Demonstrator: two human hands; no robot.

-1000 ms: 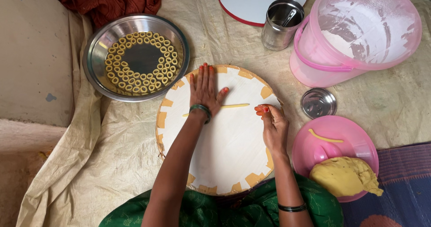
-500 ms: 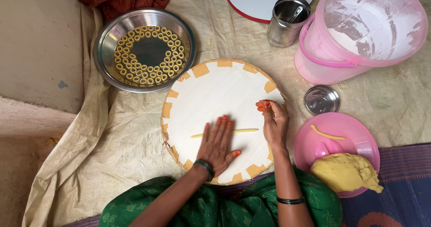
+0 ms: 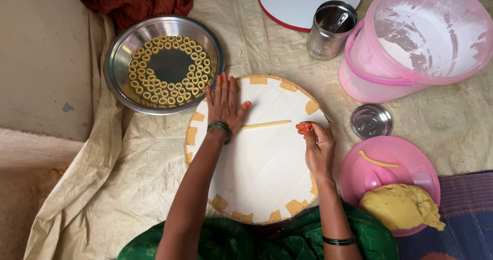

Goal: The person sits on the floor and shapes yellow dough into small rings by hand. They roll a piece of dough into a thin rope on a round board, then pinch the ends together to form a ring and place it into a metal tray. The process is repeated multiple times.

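left hand [image 3: 224,103] flat, fingers spread on dough strip [image 3: 266,124]; right hand [image 3: 317,144] pinching right end; soft, tears easy, hold ends lightly

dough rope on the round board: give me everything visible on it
The dough rope is a thin, pale yellow strand, soft-looking and roughly even in thickness. It lies flat and nearly level across the upper middle of the round white board. Its left end runs under the flat palm of the left hand; its right end stops just short of the right hand, whose fingertips are bunched near it. Whether they touch it cannot be told.
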